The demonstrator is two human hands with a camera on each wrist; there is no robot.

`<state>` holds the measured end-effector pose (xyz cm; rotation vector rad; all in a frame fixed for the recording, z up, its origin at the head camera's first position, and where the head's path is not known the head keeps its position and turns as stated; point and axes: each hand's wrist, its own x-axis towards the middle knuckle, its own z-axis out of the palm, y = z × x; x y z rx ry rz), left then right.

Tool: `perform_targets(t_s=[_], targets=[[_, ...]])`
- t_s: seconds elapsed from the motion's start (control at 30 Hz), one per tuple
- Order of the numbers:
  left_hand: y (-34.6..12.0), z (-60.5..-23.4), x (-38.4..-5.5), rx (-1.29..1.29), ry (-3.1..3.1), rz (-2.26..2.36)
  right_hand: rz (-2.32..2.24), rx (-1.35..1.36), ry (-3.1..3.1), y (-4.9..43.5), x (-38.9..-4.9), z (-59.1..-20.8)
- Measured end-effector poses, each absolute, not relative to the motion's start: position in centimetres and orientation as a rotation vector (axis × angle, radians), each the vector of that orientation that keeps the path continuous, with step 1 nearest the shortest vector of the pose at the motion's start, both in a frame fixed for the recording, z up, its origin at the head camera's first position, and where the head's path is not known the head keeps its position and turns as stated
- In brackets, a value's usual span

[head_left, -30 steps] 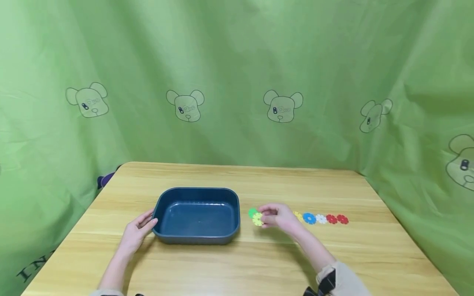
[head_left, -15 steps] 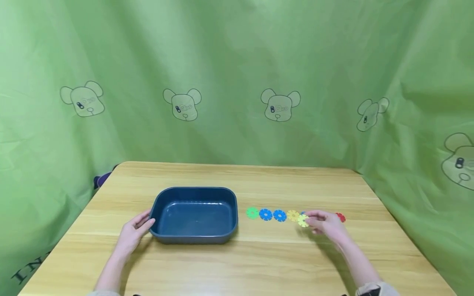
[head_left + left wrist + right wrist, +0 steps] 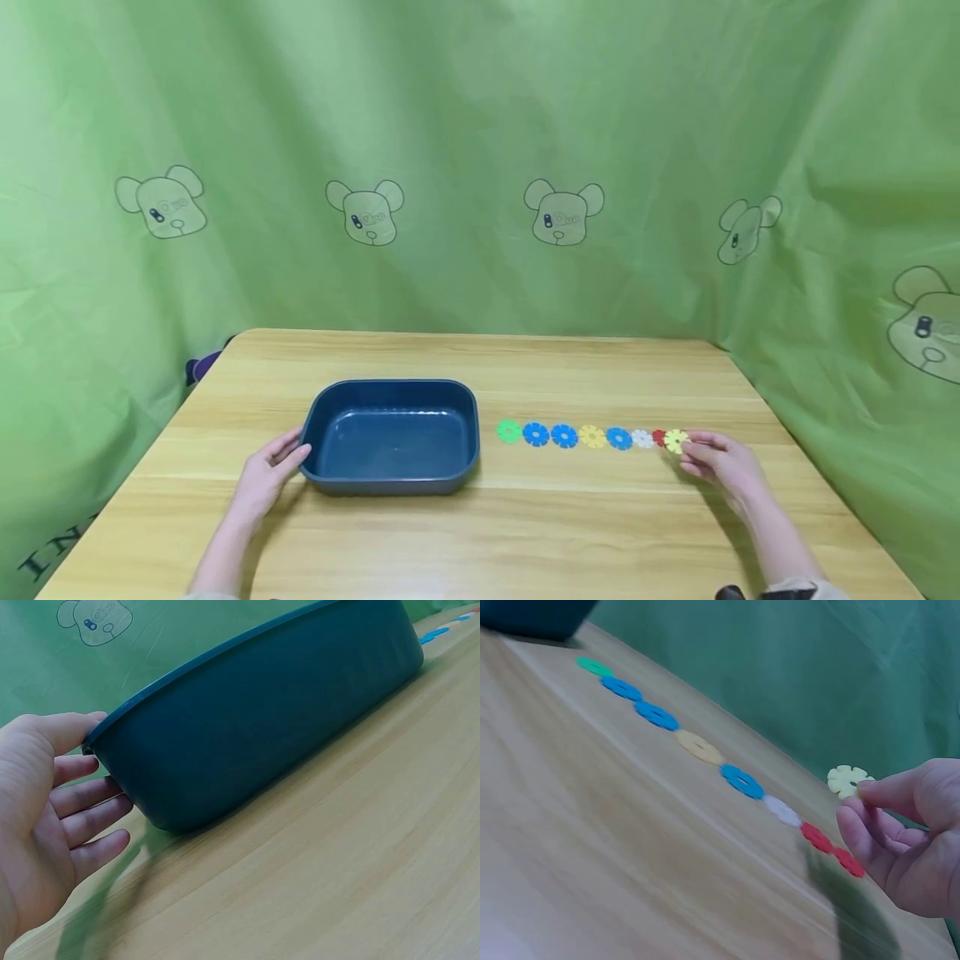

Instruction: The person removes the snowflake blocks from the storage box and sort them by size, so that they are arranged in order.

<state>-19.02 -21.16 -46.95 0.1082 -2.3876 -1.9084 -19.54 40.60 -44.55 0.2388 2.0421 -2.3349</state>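
Observation:
My right hand [image 3: 723,467] pinches a pale yellow snowflake disc [image 3: 676,442] between thumb and fingers at the right end of a row of flower-shaped discs. In the right wrist view this yellow disc [image 3: 847,780] is held above the table, over the red discs [image 3: 817,837]. From left to right the row runs green [image 3: 509,431], two blue, yellow [image 3: 592,436], blue, white [image 3: 642,438] and red. My left hand [image 3: 266,475] holds the left end of a dark blue basin [image 3: 390,486], thumb at the rim and fingers against the outer wall [image 3: 225,727].
The wooden table [image 3: 525,542] bears the basin left of the disc row. Behind it and at both sides hangs a green curtain [image 3: 465,275] with bear heads on it. A purple object [image 3: 202,367] shows past the table's left edge.
My right hand has carried the pale yellow disc rightward along the row, from beside the green disc to the red end. My left hand stays at the basin.

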Motion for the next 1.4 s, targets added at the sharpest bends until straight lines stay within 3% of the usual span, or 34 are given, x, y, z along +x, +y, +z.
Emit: perform_targets(t_s=[0.23,0.57,1.4], targets=[[-21.1,-46.7,-19.0,0.083,-2.366,-1.911,-2.359,0.452,2.083,43.5,-20.0,-44.8],[-21.0,-47.1,-19.0,0.077,-2.344,-1.928,-2.002,0.768,2.5,45.4,-21.3,-46.0],[-21.1,-47.1,-19.0,0.085,-2.362,-1.919,-1.581,0.846,2.746,45.7,-22.8,-46.7]])
